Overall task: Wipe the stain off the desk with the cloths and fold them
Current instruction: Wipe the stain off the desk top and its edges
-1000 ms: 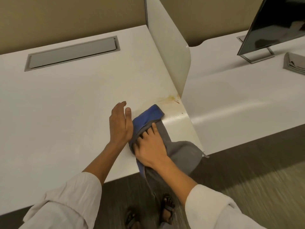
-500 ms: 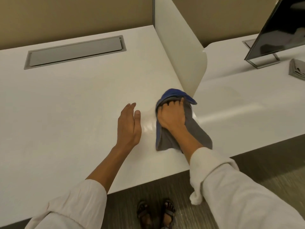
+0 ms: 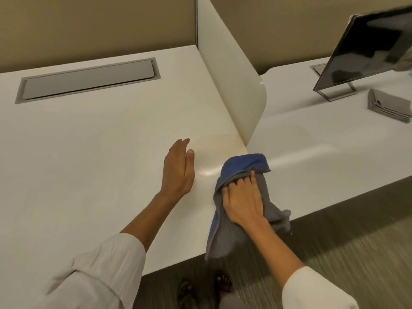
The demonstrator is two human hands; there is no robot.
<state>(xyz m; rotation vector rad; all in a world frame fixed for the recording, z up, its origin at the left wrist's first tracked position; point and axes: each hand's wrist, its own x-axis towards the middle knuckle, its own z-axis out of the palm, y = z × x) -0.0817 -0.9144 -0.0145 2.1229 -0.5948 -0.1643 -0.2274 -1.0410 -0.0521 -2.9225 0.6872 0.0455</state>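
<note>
Farthest left, I see a grey recessed cable hatch (image 3: 88,79) set flush in the far part of the white desk (image 3: 66,157). Moving right, my left hand (image 3: 178,168) lies open and flat on the desk, fingers straight and together, holding nothing. Just right of its fingertips I make out a faint yellowish ring of stain (image 3: 215,150) with a wet sheen on its near side, at the foot of the white divider panel (image 3: 225,70) that stands upright between the two desk bays. Near and right of that mark, my right hand (image 3: 244,202) presses palm-down on the cloths, fingers bunched into the fabric. A blue cloth (image 3: 244,163) peeks out on the far side of the fingertips and along the left edge, and a grey cloth (image 3: 225,238) lies over it, its near end draped over the desk's front edge. Further right, on the neighbouring bay, a dark monitor (image 3: 365,50) stands tilted on a wire-frame stand, and near it a folded grey cloth (image 3: 389,104) rests well apart from my hands.
</note>
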